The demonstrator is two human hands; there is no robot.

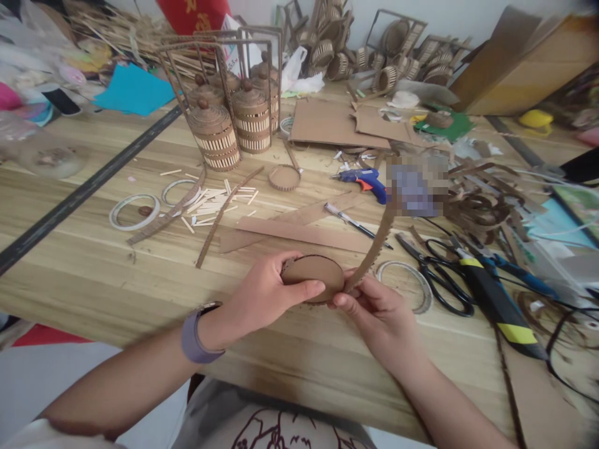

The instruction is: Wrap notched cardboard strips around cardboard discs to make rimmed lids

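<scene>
My left hand grips a round cardboard disc, its thumb lying across the top face. At the disc's right edge, my right hand pinches a narrow cardboard strip between thumb and fingers. The strip's free end rises up and to the right, with a ridged edge. Where strip and disc meet, my right fingers partly cover the join. Beyond my hands lie flat cardboard strips and a pen. A roll of tape rests just right of my right hand.
A blue glue gun, black scissors and a yellow-black utility knife lie to the right. Small wooden sticks and a shallow cardboard ring are further off. Lidded woven-look baskets with tall handles stand at the back left.
</scene>
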